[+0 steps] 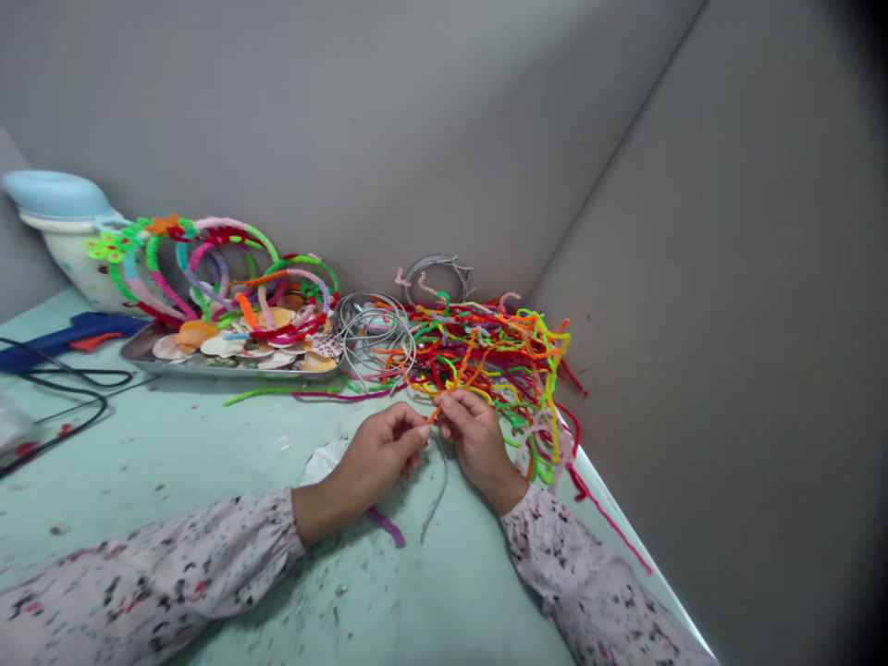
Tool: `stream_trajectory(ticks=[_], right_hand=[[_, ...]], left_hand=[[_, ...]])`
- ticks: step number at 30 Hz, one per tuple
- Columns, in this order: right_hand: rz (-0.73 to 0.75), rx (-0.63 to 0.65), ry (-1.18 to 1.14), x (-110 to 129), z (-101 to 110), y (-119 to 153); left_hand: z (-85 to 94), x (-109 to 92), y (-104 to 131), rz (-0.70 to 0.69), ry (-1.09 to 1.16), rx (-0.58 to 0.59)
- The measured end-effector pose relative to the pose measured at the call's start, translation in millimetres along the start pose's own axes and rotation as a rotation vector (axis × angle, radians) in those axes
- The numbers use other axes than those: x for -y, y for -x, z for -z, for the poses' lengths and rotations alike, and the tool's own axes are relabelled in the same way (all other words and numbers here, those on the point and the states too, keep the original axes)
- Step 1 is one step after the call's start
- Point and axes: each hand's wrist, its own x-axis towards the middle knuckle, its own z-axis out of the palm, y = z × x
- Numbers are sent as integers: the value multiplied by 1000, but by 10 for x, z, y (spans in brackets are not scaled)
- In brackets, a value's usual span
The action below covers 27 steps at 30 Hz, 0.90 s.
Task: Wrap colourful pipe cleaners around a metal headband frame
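Between my two hands is an orange fuzzy stem, pinched at its ends by fingers of both. My left hand is closed, thumb against forefinger, at the stem's lower end. My right hand is closed too, its fingertips on the upper part. A thin grey wire hangs or lies just below the fingers; whether it joins the stem is too small to tell. Under my left wrist a purple fuzzy stem pokes out, near a white scrap on the table.
Behind my hands lies a heap of coloured fuzzy stems, beside coiled grey wire. A metal tray holds shells and fuzzy hoops. Farther left are a blue glue gun, a black cable and a blue-lidded white container.
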Motion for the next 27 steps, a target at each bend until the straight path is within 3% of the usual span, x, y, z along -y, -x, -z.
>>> stream_trajectory(ticks=[10,21,27], right_hand=[[-31,29,-81,15,-1,1],[-129,16,-305,75,-33,3],[-145,58,-371,75,-16,9]], left_hand=[[10,-27,-47,115,203,75],[67,-64,-75,372,701,302],[73,-104,-71,461,847,326]])
